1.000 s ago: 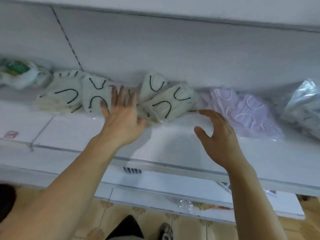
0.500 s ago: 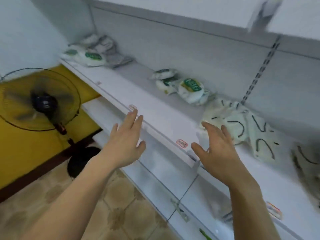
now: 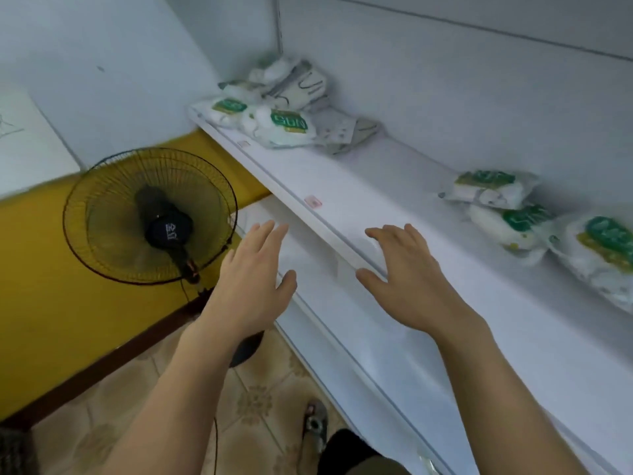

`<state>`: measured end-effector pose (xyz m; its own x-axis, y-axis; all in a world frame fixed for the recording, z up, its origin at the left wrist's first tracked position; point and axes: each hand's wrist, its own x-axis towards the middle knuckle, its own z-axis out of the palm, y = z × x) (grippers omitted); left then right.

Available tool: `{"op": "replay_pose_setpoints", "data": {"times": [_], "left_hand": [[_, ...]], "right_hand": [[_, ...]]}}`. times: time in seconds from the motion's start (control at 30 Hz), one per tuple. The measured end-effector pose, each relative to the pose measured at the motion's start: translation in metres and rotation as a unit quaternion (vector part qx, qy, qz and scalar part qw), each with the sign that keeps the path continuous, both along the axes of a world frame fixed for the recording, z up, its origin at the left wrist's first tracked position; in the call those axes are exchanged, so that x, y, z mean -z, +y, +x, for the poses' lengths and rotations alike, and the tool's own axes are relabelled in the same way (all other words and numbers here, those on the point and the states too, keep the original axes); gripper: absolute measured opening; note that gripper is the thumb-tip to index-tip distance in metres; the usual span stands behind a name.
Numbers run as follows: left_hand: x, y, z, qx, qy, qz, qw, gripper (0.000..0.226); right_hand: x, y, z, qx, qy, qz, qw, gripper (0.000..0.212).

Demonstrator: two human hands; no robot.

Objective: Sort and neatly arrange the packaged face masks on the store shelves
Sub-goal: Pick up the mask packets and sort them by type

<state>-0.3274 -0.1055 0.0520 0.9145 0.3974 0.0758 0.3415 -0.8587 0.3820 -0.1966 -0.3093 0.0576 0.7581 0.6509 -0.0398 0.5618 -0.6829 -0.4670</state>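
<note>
Both the left hand (image 3: 255, 282) and right hand (image 3: 407, 269) hover empty with fingers straight and spread over the white metal shelf (image 3: 359, 186), well apart from the green-labelled white mask packs (image 3: 507, 214) lying to the right.

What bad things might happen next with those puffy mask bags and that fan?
1. The white, green-labelled mask packets at the far end sit close to the white shelf's front edge; a careless push may drop them.
2. That pile mixes them with black-looped mask packs, so sorting could get muddled.
3. The black wire-caged fan stands near the open left hand; a swing might bump it. The right hand hovers empty.
</note>
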Motion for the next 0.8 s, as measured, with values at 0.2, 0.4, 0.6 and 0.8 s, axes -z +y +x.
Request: {"op": "replay_pose_setpoints", "data": {"times": [0.2, 0.4, 0.6, 0.8], "left_hand": [[-0.001, 0.117, 0.064, -0.021, -0.008, -0.035, 0.999, 0.073], [0.001, 0.202, 0.153, 0.031, -0.048, -0.036, 0.998, 0.064], [-0.003, 0.262, 0.272, 0.099, -0.127, -0.031, 0.986, 0.055], [-0.01, 0.346, 0.369, 0.133, -0.149, -0.066, 0.978, 0.045]], "right_hand": [[0.001, 0.125, 0.089, -0.014, 0.042, 0.011, 0.999, 0.063], [0.004, 0.206, 0.157, 0.05, 0.085, 0.029, 0.995, 0.065], [0.014, 0.241, 0.235, 0.278, 0.101, 0.094, 0.951, 0.061], [0.019, 0.299, 0.311, 0.449, 0.105, 0.074, 0.884, 0.09]]}}
